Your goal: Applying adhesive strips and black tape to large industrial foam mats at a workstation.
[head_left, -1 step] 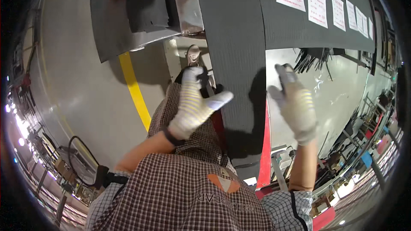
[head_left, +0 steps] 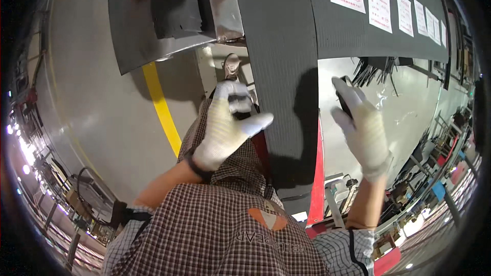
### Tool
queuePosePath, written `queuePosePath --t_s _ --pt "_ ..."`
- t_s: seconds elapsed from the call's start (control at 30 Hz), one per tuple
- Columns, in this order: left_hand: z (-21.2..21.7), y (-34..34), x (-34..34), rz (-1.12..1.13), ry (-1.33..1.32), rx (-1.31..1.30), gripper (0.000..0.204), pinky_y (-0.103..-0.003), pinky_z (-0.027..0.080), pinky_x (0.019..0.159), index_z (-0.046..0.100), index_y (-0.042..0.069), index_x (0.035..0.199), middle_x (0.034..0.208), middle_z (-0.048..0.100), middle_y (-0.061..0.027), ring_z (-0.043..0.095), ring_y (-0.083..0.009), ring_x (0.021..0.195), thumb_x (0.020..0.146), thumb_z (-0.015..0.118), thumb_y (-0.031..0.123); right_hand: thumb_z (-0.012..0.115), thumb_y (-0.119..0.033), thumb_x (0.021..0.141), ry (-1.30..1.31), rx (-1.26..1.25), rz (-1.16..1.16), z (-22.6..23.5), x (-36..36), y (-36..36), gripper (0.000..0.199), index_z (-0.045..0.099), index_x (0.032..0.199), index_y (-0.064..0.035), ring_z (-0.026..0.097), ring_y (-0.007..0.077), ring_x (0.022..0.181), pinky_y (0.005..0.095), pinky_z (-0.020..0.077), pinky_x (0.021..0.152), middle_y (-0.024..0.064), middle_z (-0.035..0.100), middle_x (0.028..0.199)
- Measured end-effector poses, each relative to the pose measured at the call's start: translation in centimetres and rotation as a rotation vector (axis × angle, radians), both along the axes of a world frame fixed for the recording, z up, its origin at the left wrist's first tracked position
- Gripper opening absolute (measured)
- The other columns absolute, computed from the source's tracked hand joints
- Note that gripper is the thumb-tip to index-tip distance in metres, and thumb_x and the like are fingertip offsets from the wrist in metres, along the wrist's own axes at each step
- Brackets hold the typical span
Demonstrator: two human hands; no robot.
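My left hand point(head_left: 225, 128), in a white knit glove, is raised over my checked apron, its fingers curled around a small black piece point(head_left: 240, 112) and its thumb sticking out to the right. My right hand point(head_left: 364, 130), also gloved, is lifted above the pale glossy tabletop point(head_left: 409, 107) and pinches a thin black part point(head_left: 342, 101) at its fingertips. Between both hands runs a long dark ribbed mat point(head_left: 281, 46). Just beyond my right hand lies a heap of black strips point(head_left: 376, 69).
White paper sheets point(head_left: 378, 5) lie in a row on the mat at the upper right. A red bar point(head_left: 318, 174) edges the table near my body. On the grey floor runs a yellow line point(head_left: 161, 107); a grey metal sheet point(head_left: 148, 41) is at the top left.
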State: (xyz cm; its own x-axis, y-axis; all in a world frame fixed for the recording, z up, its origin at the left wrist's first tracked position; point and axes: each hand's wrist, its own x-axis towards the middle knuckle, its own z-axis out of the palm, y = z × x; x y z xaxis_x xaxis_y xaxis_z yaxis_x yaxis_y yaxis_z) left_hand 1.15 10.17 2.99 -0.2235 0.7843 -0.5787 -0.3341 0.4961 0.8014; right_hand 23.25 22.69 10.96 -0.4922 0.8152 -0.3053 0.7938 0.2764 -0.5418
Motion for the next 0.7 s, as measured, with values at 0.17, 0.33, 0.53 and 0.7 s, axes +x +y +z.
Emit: queuePosePath --t_s 0.17,0.33,0.53,0.7 --pt "6.4 -2.9 -3.1 -0.671 -0.058 0.037 0.027 -0.028 0.056 0.065 0.069 0.000 0.084 0.078 0.070 -0.0042 0.069 -0.0100 0.076 0.084 0.088 0.019 0.068 -0.024 0.085 -0.017 -0.079 0.861 6.2 -5.2 -3.5 0.033 0.066 0.110 -0.0018 0.058 0.0195 0.053 0.0385 0.0447 0.048 0.0047 0.053 0.066" --pt "3.7 -4.4 -6.4 -0.439 -0.246 0.109 0.016 -0.030 0.058 0.073 0.071 0.003 0.087 0.086 0.074 -0.0072 0.072 -0.0144 0.081 0.089 0.081 0.015 0.075 -0.040 0.083 0.008 -0.081 0.655 4.6 -1.4 0.6 0.041 0.070 0.103 -0.0049 0.065 0.0252 0.073 0.0397 0.0528 0.079 0.0055 0.061 0.070" --pt "-12.7 -2.3 -3.3 -0.434 -0.227 -0.077 0.038 -0.037 0.057 0.090 0.057 0.007 0.129 0.122 0.064 -0.0091 0.063 -0.0226 0.114 0.096 0.073 0.018 0.083 -0.036 0.086 0.197 -0.348 0.008 -8.0 2.6 2.0 0.040 0.071 0.104 -0.0017 0.070 0.0284 0.078 0.0372 0.0550 0.071 0.0099 0.072 0.091" --pt "-22.1 -1.2 2.3 -0.298 -0.203 -0.213 0.047 -0.039 0.055 0.099 0.054 0.006 0.138 0.132 0.061 -0.0121 0.061 -0.0239 0.122 0.097 0.070 0.022 0.090 -0.025 0.073 0.042 0.500 -0.359 -5.2 -2.2 -5.7 0.072 0.058 0.135 -0.0043 0.053 0.0394 0.128 0.0506 0.0430 0.106 0.0230 0.054 0.140"
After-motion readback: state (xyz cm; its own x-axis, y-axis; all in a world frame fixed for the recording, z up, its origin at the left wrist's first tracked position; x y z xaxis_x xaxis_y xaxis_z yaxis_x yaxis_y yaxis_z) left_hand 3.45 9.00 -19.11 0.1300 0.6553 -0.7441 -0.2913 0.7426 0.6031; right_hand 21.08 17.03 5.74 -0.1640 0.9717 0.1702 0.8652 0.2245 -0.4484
